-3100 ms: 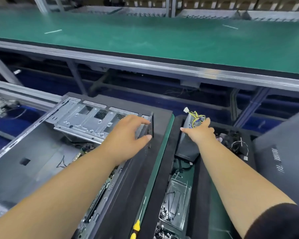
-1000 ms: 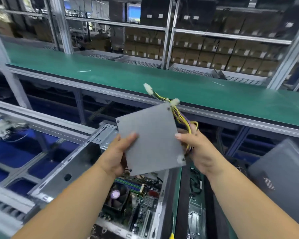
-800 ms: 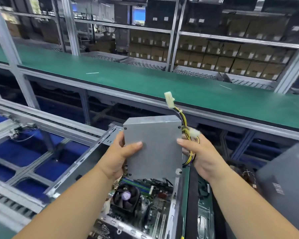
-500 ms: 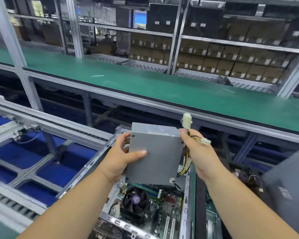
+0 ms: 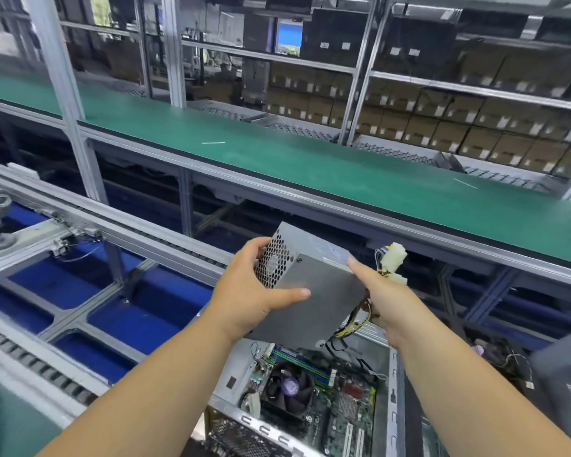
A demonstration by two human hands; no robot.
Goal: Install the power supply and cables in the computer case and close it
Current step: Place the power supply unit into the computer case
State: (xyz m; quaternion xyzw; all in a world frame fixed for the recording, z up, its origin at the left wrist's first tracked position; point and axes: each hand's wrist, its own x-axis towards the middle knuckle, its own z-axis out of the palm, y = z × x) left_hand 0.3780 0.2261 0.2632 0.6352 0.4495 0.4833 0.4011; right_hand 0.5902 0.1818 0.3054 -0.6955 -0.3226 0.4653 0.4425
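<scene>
A: Holding the power supply [image 5: 310, 291] two-handed at that point. Our left hand [image 5: 248, 291] gripped the vented end, thumb laid across the flat grey face, fingers curled over the mesh. Our right hand [image 5: 381, 300] clamped the opposite end, where the cables [image 5: 356, 321] came out, with some of the yellow and black bundle caught against the palm.

B: Where was the unit relative to the computer case [image 5: 310, 390]?

A: In the air, clear of it. We had it tilted, lower corner hanging just above the far end of the open case, not touching as far as we could see. Long axis ran roughly left to right between our hands. White connectors [image 5: 394, 260] stuck up past our right hand.

B: And below?

A: CPU fan [image 5: 287, 390] and motherboard [image 5: 350, 410] sat nearer to us than the unit. We judged the next move as straight down and slightly away, cable end leading on the right. Snag risk: loose leads dangling into the case.

B: Panel?

A: Dark side panel [image 5: 567, 384] lay off to the right. Case was open.
</scene>
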